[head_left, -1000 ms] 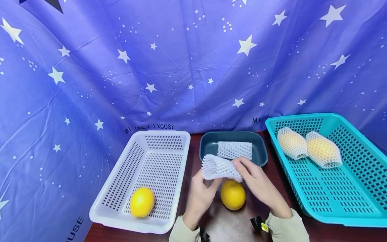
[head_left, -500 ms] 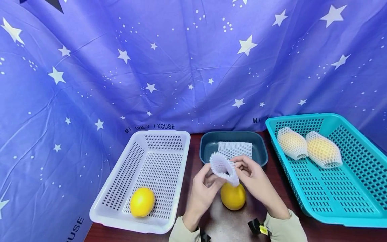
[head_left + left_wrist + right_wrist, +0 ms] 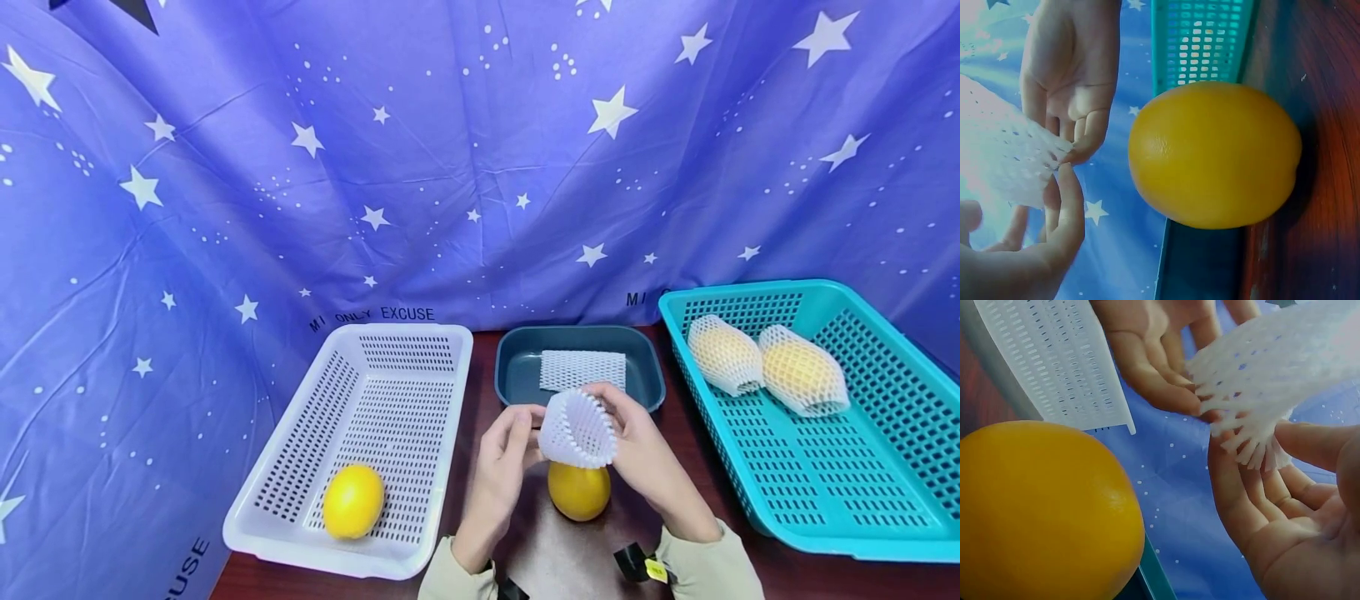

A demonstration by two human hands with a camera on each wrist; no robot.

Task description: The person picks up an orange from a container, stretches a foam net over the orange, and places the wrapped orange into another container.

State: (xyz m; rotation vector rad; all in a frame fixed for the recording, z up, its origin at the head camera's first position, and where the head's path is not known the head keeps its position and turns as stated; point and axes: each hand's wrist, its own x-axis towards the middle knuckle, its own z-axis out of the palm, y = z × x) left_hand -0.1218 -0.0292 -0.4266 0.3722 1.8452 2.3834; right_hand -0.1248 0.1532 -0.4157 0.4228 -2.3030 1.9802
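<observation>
A white foam fruit net, its wide mouth spread and facing the head camera, is held above a smooth yellow fruit on the table. My right hand pinches the net between thumb and fingers, as the right wrist view shows at the fringed end. On the other side, my left hand touches the net with its fingertips, its thumb standing apart from the net. In the left wrist view the bare fruit is large and apart from both hands.
The white basket at left holds another yellow fruit. Behind the hands, a dark tray contains flat foam netting. Two net-wrapped fruits lie in the teal basket at right. A starry blue curtain hangs behind.
The net has turned from lying sideways, mouth to the left, to facing its mouth toward the head camera and right. My left thumb has come off it. Fruits and baskets stay put.
</observation>
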